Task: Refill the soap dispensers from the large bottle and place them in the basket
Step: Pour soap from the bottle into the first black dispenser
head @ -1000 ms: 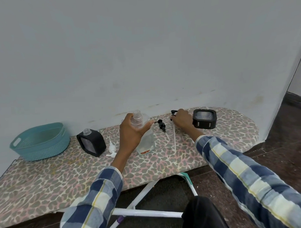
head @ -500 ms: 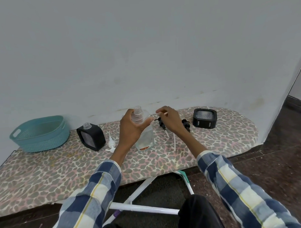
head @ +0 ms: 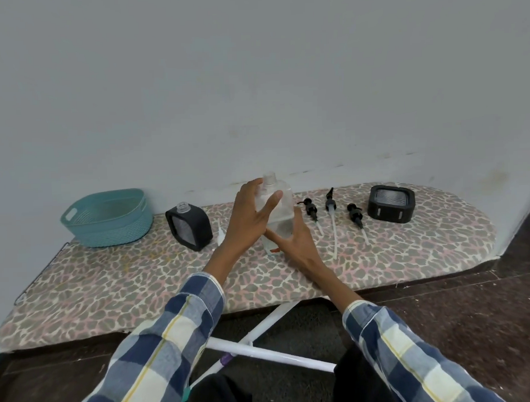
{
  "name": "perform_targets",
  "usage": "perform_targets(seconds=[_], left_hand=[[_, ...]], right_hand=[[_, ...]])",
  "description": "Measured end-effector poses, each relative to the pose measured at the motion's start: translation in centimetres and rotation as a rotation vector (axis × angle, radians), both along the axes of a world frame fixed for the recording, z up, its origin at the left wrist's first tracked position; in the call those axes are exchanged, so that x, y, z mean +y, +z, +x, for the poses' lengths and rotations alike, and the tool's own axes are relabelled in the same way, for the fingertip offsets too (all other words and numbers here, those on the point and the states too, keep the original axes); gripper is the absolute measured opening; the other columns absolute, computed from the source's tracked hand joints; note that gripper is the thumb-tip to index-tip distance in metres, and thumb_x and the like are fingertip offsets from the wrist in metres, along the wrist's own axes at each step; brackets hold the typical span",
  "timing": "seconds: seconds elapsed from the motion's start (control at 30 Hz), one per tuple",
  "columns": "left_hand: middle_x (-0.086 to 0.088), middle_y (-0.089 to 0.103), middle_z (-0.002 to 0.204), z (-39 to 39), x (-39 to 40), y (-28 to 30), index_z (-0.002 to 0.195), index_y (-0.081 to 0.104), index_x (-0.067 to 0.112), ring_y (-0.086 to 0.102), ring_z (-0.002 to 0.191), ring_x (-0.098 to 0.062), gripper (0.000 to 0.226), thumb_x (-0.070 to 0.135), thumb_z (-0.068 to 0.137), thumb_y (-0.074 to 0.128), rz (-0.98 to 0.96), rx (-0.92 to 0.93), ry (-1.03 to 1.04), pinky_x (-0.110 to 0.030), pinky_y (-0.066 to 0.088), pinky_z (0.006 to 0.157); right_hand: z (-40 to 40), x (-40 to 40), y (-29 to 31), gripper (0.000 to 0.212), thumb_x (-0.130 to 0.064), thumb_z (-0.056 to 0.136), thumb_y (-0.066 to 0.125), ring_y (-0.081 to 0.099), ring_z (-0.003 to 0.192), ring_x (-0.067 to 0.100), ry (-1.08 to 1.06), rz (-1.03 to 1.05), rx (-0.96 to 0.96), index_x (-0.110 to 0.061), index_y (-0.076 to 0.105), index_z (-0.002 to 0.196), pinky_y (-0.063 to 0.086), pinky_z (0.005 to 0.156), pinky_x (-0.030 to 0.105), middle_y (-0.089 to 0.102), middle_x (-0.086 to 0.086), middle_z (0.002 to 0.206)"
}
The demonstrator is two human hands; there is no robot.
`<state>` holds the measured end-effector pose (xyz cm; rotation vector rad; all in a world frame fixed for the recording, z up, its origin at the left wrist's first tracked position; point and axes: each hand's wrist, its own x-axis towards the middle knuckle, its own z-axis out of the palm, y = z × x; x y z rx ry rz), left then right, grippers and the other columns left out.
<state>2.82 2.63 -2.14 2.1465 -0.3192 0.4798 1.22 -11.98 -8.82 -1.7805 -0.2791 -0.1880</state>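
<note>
A leopard-print padded board [head: 110, 284] holds a ribbed teal basket [head: 108, 220], far left of the fingers. Both hands now grip the clear large bottle [head: 277, 212]: left hand [head: 249, 219] curled around it, right hand [head: 292, 239], which earlier held a pump, now low.

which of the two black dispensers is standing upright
The left dispenser, between the basket and the clear bottle: it stands with its open neck up. The right dispenser lies flat, showing no neck.
</note>
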Motion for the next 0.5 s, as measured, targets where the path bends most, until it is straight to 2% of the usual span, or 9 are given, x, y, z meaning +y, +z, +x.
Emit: perform_targets(seconds=[0.07, 0.13, 0.2, 0.27, 0.33, 0.43, 0.5], left_hand=[[0.004, 0.053, 0.137, -0.5, 1.3, -0.7, 0.148, 0.051, 0.020, 0.050, 0.129, -0.013, 0.063, 0.066, 0.105, 0.049, 0.054, -0.144, 0.098, -0.028, 0.041, 0.106], [-0.001, 0.052, 0.137, -1.1, 2.8, -1.3, 0.141, 0.054, 0.016, 0.047, 0.128, -0.014, 0.049, 0.053, 0.110, 0.051, 0.068, -0.320, 0.309, -0.028, 0.035, 0.105], [-0.006, 0.053, 0.135, -1.3, 4.4, -2.2, 0.135, 0.055, 0.012, 0.049, 0.125, -0.019, 0.040, 0.043, 0.109, 0.059, -0.039, -0.404, 0.592, -0.030, 0.034, 0.102], [-0.011, 0.051, 0.135, -1.1, 6.1, -3.3, 0.132, 0.053, 0.011, 0.049, 0.126, -0.029, 0.046, 0.044, 0.103, 0.066, -0.196, -0.310, 0.821, -0.044, 0.041, 0.101], [-0.014, 0.048, 0.139, -1.2, 7.8, -4.7, 0.132, 0.049, 0.011, 0.045, 0.130, -0.034, 0.061, 0.049, 0.092, 0.075, -0.243, -0.150, 0.926, -0.057, 0.044, 0.102], [-0.013, 0.045, 0.141, -1.3, 9.4, -6.5, 0.136, 0.042, 0.011, 0.047, 0.129, -0.035, 0.084, 0.057, 0.080, 0.086, -0.173, -0.001, 0.883, -0.057, 0.047, 0.101], [-0.012, 0.044, 0.144, -1.2, 9.7, -7.2, 0.139, 0.039, 0.013, 0.050, 0.129, -0.036, 0.095, 0.060, 0.074, 0.089, -0.195, 0.079, 0.851, -0.056, 0.049, 0.101]], right_hand=[[0.7, 0.1, -0.9, 0.094, -0.056, 0.081, 0.088, 0.064, 0.127, 0.020, 0.005, 0.012, 0.001, -0.027, 0.034, 0.153, 0.059, 0.075, 0.014, 0.057, 0.000, 0.145], [1.0, 0.1, -1.5, 0.096, -0.061, 0.075, 0.091, 0.065, 0.124, 0.020, -0.019, -0.044, -0.015, -0.032, 0.036, 0.148, 0.062, 0.088, 0.027, 0.060, 0.000, 0.143], [1.3, 0.0, -1.9, 0.096, -0.063, 0.071, 0.092, 0.064, 0.123, 0.018, -0.034, -0.066, -0.032, -0.038, 0.035, 0.144, 0.058, 0.097, 0.035, 0.061, -0.004, 0.139], [1.6, -0.2, -2.1, 0.097, -0.062, 0.069, 0.094, 0.062, 0.124, 0.017, -0.034, -0.053, -0.036, -0.042, 0.034, 0.143, 0.057, 0.099, 0.035, 0.059, -0.007, 0.139], [1.7, -0.1, -2.1, 0.101, -0.064, 0.066, 0.095, 0.063, 0.125, 0.016, -0.022, -0.042, -0.032, -0.042, 0.036, 0.145, 0.059, 0.100, 0.036, 0.059, -0.007, 0.142], [1.7, 0.0, -2.2, 0.102, -0.062, 0.066, 0.096, 0.064, 0.121, 0.017, -0.031, -0.050, -0.046, -0.037, 0.037, 0.145, 0.059, 0.098, 0.038, 0.061, -0.004, 0.140], [1.6, 0.1, -2.1, 0.099, -0.060, 0.067, 0.096, 0.064, 0.120, 0.018, -0.037, -0.053, -0.056, -0.038, 0.037, 0.143, 0.060, 0.097, 0.038, 0.061, -0.004, 0.137]])
